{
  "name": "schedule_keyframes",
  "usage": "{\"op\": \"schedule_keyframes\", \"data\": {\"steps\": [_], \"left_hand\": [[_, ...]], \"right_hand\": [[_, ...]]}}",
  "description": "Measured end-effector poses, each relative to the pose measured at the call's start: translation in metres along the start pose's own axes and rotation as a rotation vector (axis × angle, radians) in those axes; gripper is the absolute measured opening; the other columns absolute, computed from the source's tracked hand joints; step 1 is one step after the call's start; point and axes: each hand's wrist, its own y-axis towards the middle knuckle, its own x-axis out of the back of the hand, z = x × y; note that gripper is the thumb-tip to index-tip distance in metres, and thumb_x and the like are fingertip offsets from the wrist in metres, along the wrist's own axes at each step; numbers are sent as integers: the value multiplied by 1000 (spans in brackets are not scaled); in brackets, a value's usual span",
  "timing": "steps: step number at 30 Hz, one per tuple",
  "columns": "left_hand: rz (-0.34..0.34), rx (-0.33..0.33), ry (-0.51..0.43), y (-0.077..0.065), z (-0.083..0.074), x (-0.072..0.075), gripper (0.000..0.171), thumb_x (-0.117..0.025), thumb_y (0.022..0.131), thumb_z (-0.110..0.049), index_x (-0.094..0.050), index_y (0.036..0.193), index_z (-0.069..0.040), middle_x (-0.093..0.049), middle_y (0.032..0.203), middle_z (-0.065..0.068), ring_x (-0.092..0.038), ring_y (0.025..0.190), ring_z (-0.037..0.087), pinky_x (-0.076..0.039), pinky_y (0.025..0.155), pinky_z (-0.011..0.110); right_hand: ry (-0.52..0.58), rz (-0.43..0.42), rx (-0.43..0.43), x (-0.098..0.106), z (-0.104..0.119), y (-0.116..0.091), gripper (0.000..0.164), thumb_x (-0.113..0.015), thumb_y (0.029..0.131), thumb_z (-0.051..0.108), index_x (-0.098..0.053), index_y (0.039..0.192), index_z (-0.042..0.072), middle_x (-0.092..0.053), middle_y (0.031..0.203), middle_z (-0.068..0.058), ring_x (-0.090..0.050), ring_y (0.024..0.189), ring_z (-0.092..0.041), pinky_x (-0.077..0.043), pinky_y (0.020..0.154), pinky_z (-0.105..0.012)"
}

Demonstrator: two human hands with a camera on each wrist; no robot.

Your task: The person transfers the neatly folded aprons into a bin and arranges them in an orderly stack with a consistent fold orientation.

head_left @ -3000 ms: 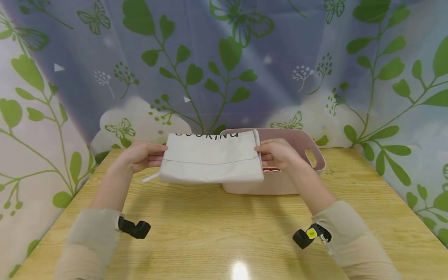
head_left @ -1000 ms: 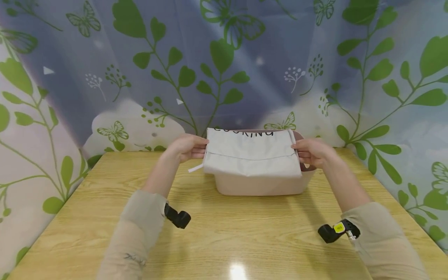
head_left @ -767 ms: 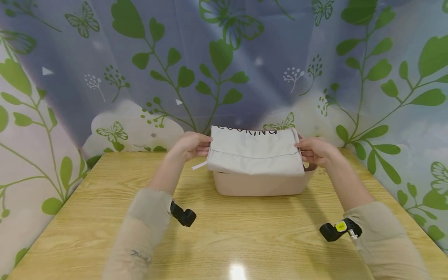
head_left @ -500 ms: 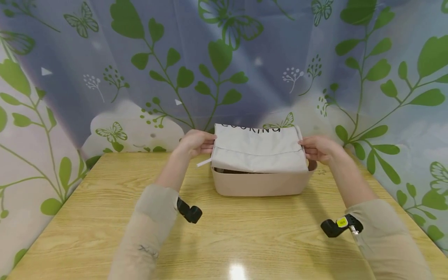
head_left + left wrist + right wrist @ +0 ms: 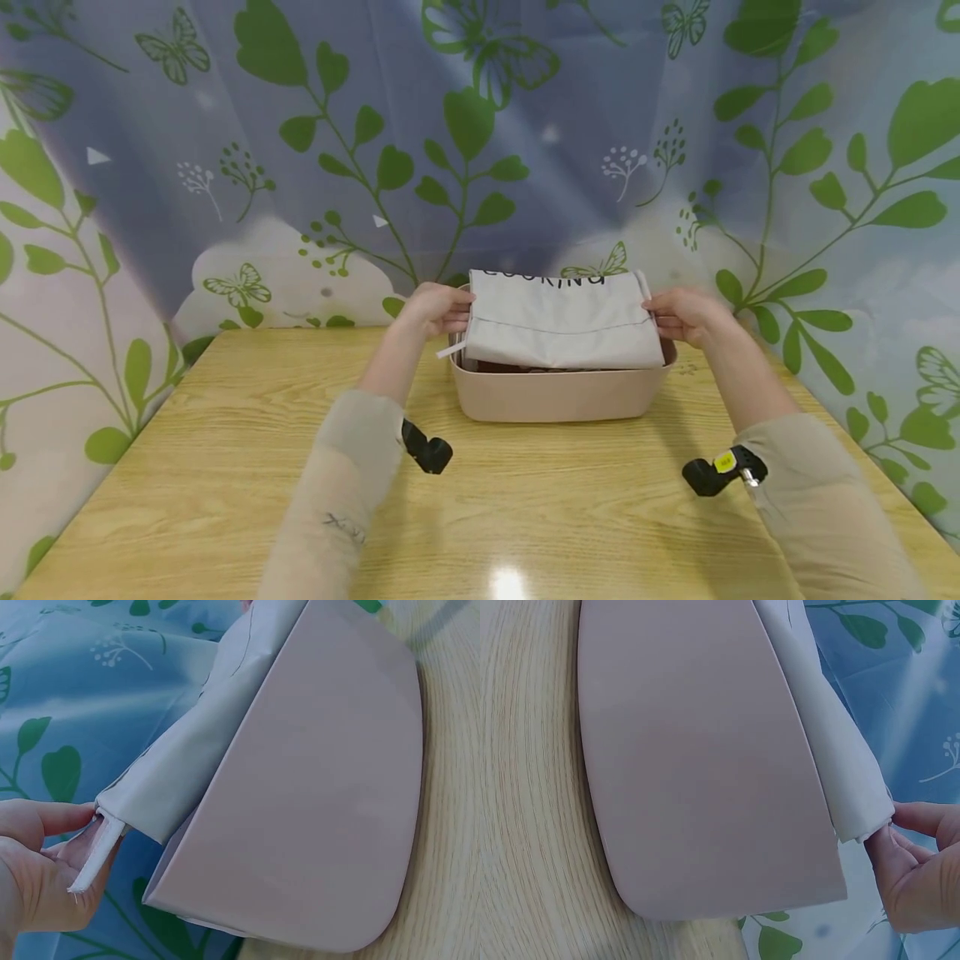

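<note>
A folded white apron (image 5: 562, 321) with black "COOKING" lettering lies tilted over the pink bin (image 5: 555, 398) in the head view. Its front edge sits just inside the bin's front rim. My left hand (image 5: 437, 310) pinches the apron's left edge between thumb and fingers, and a white strap (image 5: 97, 859) dangles beside that hand in the left wrist view. On the opposite side, my right hand (image 5: 688, 315) pinches the right edge; the right wrist view shows thumb and fingers on the folded corner (image 5: 874, 825). The apron hides most of the bin's contents; only a dark strip shows beneath it.
The bin stands on a wooden table (image 5: 525, 500) near its back edge. Behind it hangs a curtain (image 5: 337, 167) printed with leaves and butterflies. Something pale and layered (image 5: 457, 340) shows at the bin's left end.
Both hands have carried the apron rightwards from beside the bin to over it. In the last half second it has shifted slightly right, its front edge now inside the front rim.
</note>
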Motion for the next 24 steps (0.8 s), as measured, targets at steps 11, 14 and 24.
{"op": "schedule_keyframes", "data": {"steps": [11,14,24], "left_hand": [[-17,-11,-9,1,0,-3,30,-55,91,-3,-55,120,7,-58,82,8,-57,62,13,-52,54,21],[-25,-14,-12,2,1,-3,29,-54,91,-2,-55,119,8,-58,77,7,-57,60,12,-52,52,21],[-13,-57,197,-2,5,-6,33,-54,90,-1,-51,120,12,-59,104,23,-61,78,24,-54,73,31]], "right_hand": [[-56,-6,10,0,1,3,54,-47,95,8,-23,140,-9,-57,71,14,-57,67,1,-49,66,-15],[-48,-17,9,-1,1,6,57,-47,95,7,-19,141,-11,-58,71,13,-58,67,0,-50,67,-16],[-74,-71,30,-2,-1,6,53,-46,96,6,-24,141,-9,-57,79,10,-60,71,0,-50,81,-22]]}}
